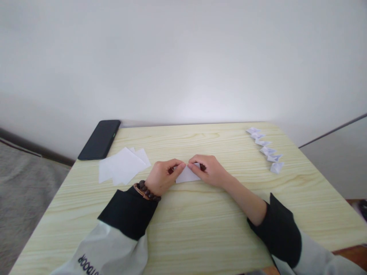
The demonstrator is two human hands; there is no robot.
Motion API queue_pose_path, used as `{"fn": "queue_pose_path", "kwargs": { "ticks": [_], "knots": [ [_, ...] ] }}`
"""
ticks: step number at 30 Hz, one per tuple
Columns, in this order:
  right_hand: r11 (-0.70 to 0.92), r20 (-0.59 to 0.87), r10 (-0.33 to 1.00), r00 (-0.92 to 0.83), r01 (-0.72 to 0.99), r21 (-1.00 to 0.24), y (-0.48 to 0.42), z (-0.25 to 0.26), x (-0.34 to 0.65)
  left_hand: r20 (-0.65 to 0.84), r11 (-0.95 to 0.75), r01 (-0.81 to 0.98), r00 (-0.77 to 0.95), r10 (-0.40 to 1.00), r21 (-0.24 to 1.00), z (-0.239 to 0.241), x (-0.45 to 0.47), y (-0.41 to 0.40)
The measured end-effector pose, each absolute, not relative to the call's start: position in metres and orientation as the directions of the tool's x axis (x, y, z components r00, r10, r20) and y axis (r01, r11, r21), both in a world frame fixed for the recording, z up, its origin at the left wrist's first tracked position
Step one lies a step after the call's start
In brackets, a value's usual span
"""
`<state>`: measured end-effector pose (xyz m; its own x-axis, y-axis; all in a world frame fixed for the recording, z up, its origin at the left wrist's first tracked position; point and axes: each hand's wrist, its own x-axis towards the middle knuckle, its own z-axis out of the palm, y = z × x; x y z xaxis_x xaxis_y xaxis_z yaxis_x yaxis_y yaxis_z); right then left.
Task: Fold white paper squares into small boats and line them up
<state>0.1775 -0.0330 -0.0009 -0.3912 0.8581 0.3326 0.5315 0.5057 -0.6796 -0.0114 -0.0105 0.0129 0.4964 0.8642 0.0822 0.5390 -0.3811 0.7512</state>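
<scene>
A small piece of white paper [187, 175] lies on the table between my hands, its lower edge toward me. My left hand [163, 174] pinches its upper left part between thumb and fingers. Opposite it, my right hand [211, 170] pinches the upper right part, and the two thumb tips almost meet at the top edge. Part of the paper is hidden under the fingers. Left of my left hand, several loose white paper sheets [122, 167] overlap one another, lying flat.
Folded white paper pieces [268, 151], several of them, stand in a slanting row on the right of the wooden table [195, 225]. A black phone [100, 139] lies at the back left corner. A white wall [183, 61] rises behind the table.
</scene>
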Motion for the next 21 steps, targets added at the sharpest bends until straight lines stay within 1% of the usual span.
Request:
{"fn": "queue_pose_path", "kwargs": {
  "ticks": [4, 9, 11, 13, 16, 21],
  "knots": [
    [0.546, 0.352, 0.833, -0.427, 0.528, -0.65, -0.032, 0.0, 0.177, 0.086, -0.389, 0.563, 0.489, 0.868, 0.729, 0.012, -0.011, -0.013],
    [0.513, 0.329, 0.853, -0.406, 0.534, -0.672, -0.031, -0.002, 0.178, 0.07, -0.373, 0.591, 0.47, 0.88, 0.715, 0.01, -0.014, -0.01],
    [0.494, 0.302, 0.862, -0.408, 0.539, -0.683, -0.03, -0.002, 0.18, 0.034, -0.343, 0.575, 0.48, 0.877, 0.742, 0.011, -0.017, -0.007],
    [0.478, 0.277, 0.868, -0.411, 0.544, -0.689, -0.029, -0.002, 0.182, -0.022, -0.294, 0.526, 0.513, 0.858, 0.798, 0.013, -0.02, -0.004],
    [0.475, 0.26, 0.866, -0.427, 0.539, -0.696, -0.029, -0.001, 0.186, -0.067, -0.226, 0.464, 0.535, 0.842, 0.857, 0.016, -0.022, -0.001],
    [0.455, 0.228, 0.867, -0.443, 0.516, -0.726, -0.027, 0.0, 0.192, -0.102, -0.161, 0.437, 0.52, 0.848, 0.885, 0.018, -0.022, 0.0]
  ]
}}
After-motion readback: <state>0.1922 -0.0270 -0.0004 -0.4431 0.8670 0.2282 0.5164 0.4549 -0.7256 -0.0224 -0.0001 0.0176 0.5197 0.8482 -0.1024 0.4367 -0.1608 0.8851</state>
